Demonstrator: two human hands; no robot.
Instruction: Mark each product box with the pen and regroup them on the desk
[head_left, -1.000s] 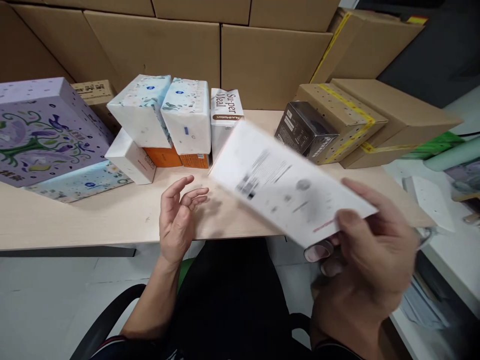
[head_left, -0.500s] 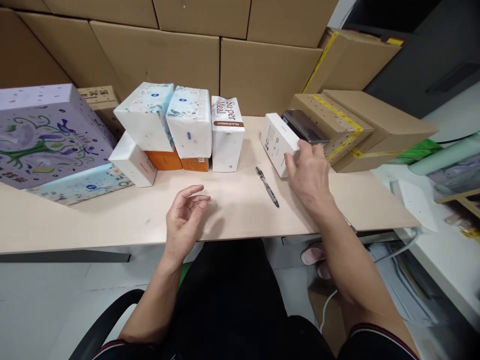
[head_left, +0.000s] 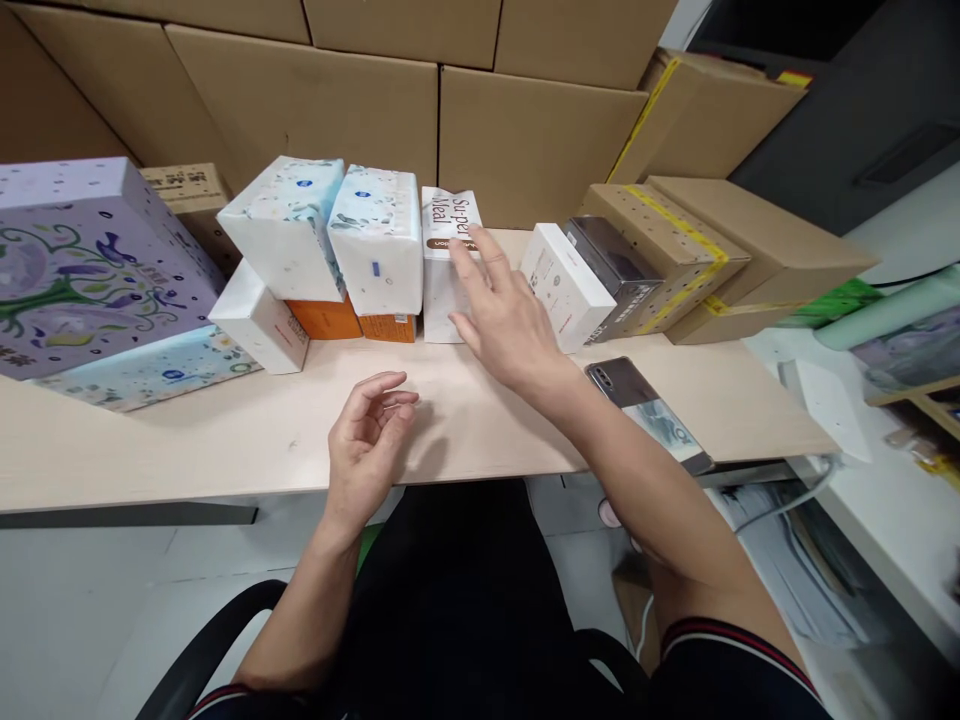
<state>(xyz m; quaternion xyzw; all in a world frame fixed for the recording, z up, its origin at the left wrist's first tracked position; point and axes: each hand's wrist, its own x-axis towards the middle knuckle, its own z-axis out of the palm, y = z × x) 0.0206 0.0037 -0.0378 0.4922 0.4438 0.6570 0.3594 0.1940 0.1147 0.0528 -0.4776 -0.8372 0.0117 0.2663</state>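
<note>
My right hand (head_left: 502, 310) is over the desk with its fingers apart, in front of the white "Super Meal" box (head_left: 442, 290). Its fingertips overlap the box's right side; whether they touch it I cannot tell. Nothing is held in it. Nearer the desk's front edge, my left hand (head_left: 369, 425) hovers with curled, parted fingers and an empty grasp. Right of my right hand stands a white box (head_left: 568, 285), leaning beside a dark box (head_left: 615, 262). A phone (head_left: 652, 415) lies partly behind my right forearm. The pen is hidden by that arm.
Two tissue packs (head_left: 379, 245) rest on orange boxes (head_left: 322, 319), beside a small white box (head_left: 260, 318). A large purple box (head_left: 105, 265) stands far left. Cardboard boxes (head_left: 675, 265) are at right, and stacked cartons (head_left: 315, 120) form a wall behind.
My right hand has left the white box at right and moved left to the "Super Meal" box. The phone now shows, and the pen is covered. My left hand has barely moved.
</note>
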